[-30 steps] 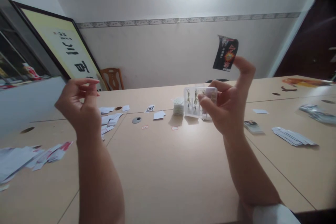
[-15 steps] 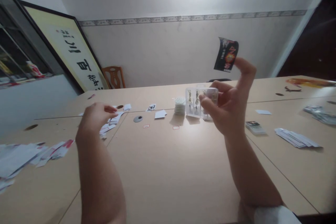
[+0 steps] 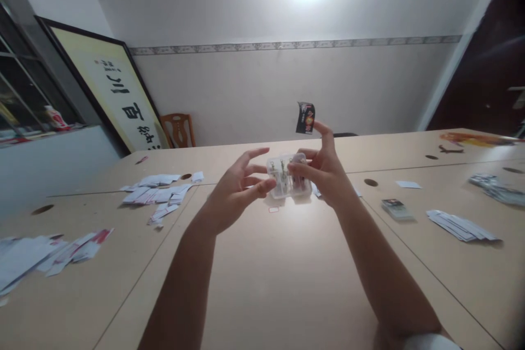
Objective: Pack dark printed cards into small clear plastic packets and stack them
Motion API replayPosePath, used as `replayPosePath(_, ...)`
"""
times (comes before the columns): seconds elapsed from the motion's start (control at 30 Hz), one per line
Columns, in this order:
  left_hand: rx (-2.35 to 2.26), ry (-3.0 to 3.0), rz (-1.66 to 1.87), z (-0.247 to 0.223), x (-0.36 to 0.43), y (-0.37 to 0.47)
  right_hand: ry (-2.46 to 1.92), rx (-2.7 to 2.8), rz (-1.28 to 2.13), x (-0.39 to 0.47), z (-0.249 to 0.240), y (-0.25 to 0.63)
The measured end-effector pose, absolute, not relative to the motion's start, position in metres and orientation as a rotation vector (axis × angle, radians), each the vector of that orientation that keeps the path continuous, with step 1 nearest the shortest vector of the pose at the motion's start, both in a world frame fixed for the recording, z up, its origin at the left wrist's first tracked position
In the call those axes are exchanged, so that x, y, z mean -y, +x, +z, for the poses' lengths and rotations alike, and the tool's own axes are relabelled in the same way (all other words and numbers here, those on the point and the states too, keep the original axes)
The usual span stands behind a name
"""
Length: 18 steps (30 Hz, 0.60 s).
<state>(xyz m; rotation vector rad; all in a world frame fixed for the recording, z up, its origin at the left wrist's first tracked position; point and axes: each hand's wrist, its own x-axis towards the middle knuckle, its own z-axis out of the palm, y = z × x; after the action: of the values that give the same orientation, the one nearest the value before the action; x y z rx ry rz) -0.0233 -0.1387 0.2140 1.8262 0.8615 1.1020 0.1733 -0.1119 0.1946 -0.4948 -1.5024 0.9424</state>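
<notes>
My right hand point(image 3: 324, 172) grips a clear plastic box point(image 3: 281, 188) between thumb and fingers, above the table. Small metal pieces, perhaps fishing swivels, lie in the box's compartments. A small black label point(image 3: 305, 118) with red and orange print clings to the raised right index fingertip. My left hand point(image 3: 241, 188) is at the box's left side with its fingers spread. Its thumb tip meets or overlaps the box's left edge; I cannot tell whether it presses on it. The hands and box hide part of the table behind them.
White paper slips point(image 3: 153, 191) and larger paper sheets point(image 3: 24, 257) lie on the left. To the right are a small stack of cards point(image 3: 397, 210), a fan of white strips point(image 3: 461, 225) and plastic packets point(image 3: 496, 188). A tiny red-edged label point(image 3: 273, 210) lies ahead on the table point(image 3: 287, 284).
My left hand has moved right, from above the paper slips to the box, its fingers spreading. My right hand has carried the box and black label left and farther from me.
</notes>
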Motion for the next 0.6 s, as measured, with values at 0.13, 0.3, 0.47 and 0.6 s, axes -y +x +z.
replayPosePath(0.13, -0.851, 1.762, 1.205, 0.212, 0.137, -0.015, -0.531, 1.558, 0.971, 0.114, 0.197, 0.179)
replayPosePath(0.3, -0.841, 1.711, 1.203, 0.204, 0.126, -0.01, -0.687, 1.44, 0.687, 0.107, 0.201, 0.193)
replayPosePath(0.47, -0.842, 1.676, 1.214, 0.198, 0.126, -0.004, -0.559, 1.3, 0.575, 0.111, 0.208, 0.199)
replayPosePath(0.6, -0.821, 1.673, 1.253, 0.2, 0.133, 0.001, -0.507, 1.391, 0.738, 0.128, 0.211, 0.194)
